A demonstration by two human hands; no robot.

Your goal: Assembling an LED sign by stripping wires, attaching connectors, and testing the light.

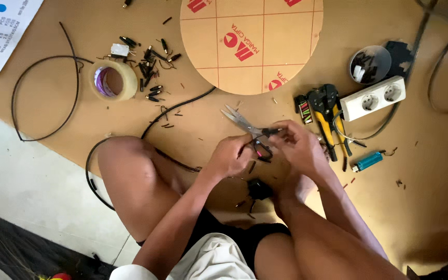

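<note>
Scissors, 1 pair with blades open, sit between 2 hands over the brown board on the floor: the right hand fingers pinch the black handle, the left hand fingers close on 1 thin black wire. Nearby lie 1 tape roll, 1 round disc, 1 yellow stripper, 1 blue lighter and 1 white 2-socket strip.

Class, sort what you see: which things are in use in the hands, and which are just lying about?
In use:
left hand
right hand
scissors
thin black wire

Lying about:
tape roll
yellow-handled pliers
blue lighter
white double socket
round board
</note>
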